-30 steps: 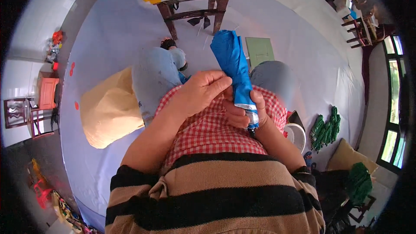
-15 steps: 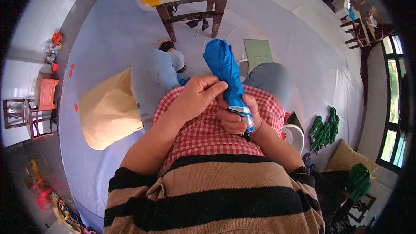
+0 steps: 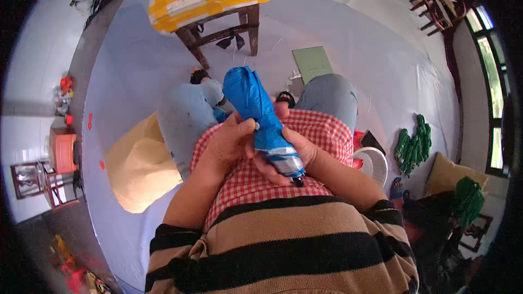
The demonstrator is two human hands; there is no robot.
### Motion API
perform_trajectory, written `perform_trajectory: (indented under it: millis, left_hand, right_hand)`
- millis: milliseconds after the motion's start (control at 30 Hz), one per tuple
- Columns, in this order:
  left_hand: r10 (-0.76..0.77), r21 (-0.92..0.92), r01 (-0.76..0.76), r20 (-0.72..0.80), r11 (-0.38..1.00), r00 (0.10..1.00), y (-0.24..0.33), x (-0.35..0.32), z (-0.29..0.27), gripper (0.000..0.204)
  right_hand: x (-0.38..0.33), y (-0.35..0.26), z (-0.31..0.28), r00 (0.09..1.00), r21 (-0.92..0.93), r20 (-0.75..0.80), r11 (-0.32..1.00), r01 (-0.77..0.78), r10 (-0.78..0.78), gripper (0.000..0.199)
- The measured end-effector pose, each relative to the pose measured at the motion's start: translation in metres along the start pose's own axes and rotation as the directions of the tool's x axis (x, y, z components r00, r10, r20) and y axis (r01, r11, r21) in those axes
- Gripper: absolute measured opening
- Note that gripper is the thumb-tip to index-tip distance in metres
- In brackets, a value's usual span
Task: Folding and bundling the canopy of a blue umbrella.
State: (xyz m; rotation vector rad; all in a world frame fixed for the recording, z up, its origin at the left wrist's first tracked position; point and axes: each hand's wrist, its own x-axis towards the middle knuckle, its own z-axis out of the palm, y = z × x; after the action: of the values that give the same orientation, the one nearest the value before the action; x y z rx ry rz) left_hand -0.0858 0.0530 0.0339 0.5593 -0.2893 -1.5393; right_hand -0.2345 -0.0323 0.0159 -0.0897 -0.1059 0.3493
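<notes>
A blue folded umbrella (image 3: 249, 98), furled with its cloth wrapped round, lies slanting over my lap. Its wide bunched end points up and left; a silver band and a black tip (image 3: 297, 181) are at the lower end. My left hand (image 3: 231, 137) grips its left side, thumb pressed on the cloth about midway. From the right, my right hand (image 3: 298, 147) is closed round the lower part, thumb along the side and fingers underneath. The umbrella hides some fingers of both hands. A red-and-white checked apron (image 3: 321, 125) covers my lap beneath.
Ahead stands a wooden stool (image 3: 212, 35) with a yellow-and-white taped top. A brown paper sack (image 3: 139, 166) is left of my leg. To the right are a white bin (image 3: 373, 166) and several green furled umbrellas (image 3: 412, 144). A green board (image 3: 312, 62) lies beyond my knees.
The umbrella has shifted left and down in the view. My left hand has moved from pinching the cloth's edge to gripping the umbrella's side. The whole view has turned slightly.
</notes>
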Motion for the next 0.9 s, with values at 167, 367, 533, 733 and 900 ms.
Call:
perform_trajectory:
  millis: [167,367,533,733,900]
  left_hand:
    - [0.158,0.34,-0.057,-0.277,0.939,0.948,0.003,0.007,0.006,0.058]
    - [0.446,0.71,-0.252,-0.097,0.657,0.89,-0.003,0.002,0.034,0.059]
    - [0.254,0.399,-0.169,-0.172,0.901,0.952,0.014,0.008,0.038,0.054]
    - [0.617,0.682,-0.249,-0.37,0.688,0.694,0.008,0.027,0.011,0.059]
    - [0.757,0.899,-0.364,0.058,0.244,0.651,0.013,0.022,0.043,0.069]
  right_hand:
    - [-0.003,-0.006,-0.02,0.774,-0.574,-0.469,0.813,0.098,-0.425,0.056]
    - [-0.01,-0.013,-0.022,0.844,-0.82,-0.38,0.561,-0.117,-0.378,0.041]
    - [-0.016,-0.021,-0.027,0.965,-0.464,-0.247,0.863,-0.201,0.092,0.046]
    - [0.002,-0.013,-0.03,0.696,-0.738,-0.333,0.636,0.227,-0.635,0.068]
    - [-0.01,-0.022,-0.038,0.808,-0.562,-0.347,0.796,0.227,-0.476,0.061]
